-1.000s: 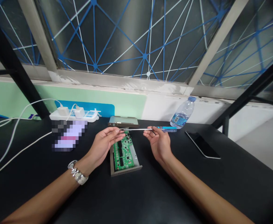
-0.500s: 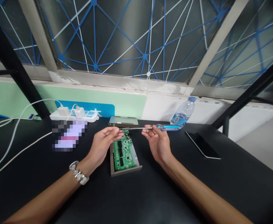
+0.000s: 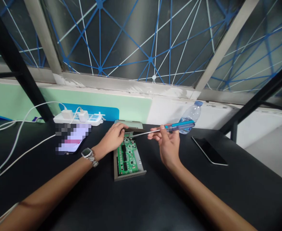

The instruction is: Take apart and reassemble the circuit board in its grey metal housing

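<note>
My right hand (image 3: pixel 168 141) holds a screwdriver (image 3: pixel 179 125) by its clear blue handle. The thin metal shaft slants left and down, and its tip is over the far end of a green circuit board (image 3: pixel 128 157). That board lies in a shallow grey metal case (image 3: pixel 130 176) on the table. My left hand (image 3: pixel 113 136) rests at the case's far left corner, palm down, its fingers stretched out over the far end. The fingertips are partly hidden, and a watch is on that wrist. Behind the case lies a flat metal cover (image 3: pixel 134 124).
A phone (image 3: pixel 75 141) with a lit, blurred screen lies at left, below a white power strip (image 3: pixel 92 119) with plugs and cables. At right are a tilted water bottle (image 3: pixel 191 112) and a dark-screened phone (image 3: pixel 209 150). Black frame posts stand at both sides.
My left hand has let go of the screwdriver's tip and moved onto the case's far corner. The screwdriver has tilted, handle up, and its tip has come down to the board.
</note>
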The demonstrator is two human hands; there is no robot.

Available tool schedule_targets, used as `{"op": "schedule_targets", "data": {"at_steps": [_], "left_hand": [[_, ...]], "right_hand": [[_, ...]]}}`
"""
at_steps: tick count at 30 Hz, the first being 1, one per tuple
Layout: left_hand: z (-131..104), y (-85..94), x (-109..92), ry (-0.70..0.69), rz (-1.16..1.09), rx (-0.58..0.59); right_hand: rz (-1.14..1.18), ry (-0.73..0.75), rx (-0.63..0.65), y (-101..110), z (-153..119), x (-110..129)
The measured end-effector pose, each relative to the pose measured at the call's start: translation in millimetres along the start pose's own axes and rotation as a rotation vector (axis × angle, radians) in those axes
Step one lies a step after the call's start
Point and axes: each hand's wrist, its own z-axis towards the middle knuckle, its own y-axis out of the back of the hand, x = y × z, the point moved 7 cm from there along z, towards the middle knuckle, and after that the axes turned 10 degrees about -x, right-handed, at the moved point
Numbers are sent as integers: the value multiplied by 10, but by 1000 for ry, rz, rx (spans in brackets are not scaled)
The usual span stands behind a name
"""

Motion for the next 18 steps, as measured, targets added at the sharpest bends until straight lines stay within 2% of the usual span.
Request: {"op": "schedule_targets", "data": {"at_steps": [2, 4, 11, 14, 18], "left_hand": [[48, -165, 36, -34, 62, 96], [63, -258, 70, -13, 72, 122], [-112, -277, -43, 3, 93, 94], [-167, -257, -111, -6, 97, 90], [-186, -243, -149, -18, 88, 95]], "right_hand": [[-20, 15, 3, 1, 10, 12], [-47, 33, 5, 1, 17, 30], [-178, 69, 49, -89, 58, 121], [-250, 108, 147, -285, 159, 202], [-410, 185, 341, -689, 325, 264]]}}
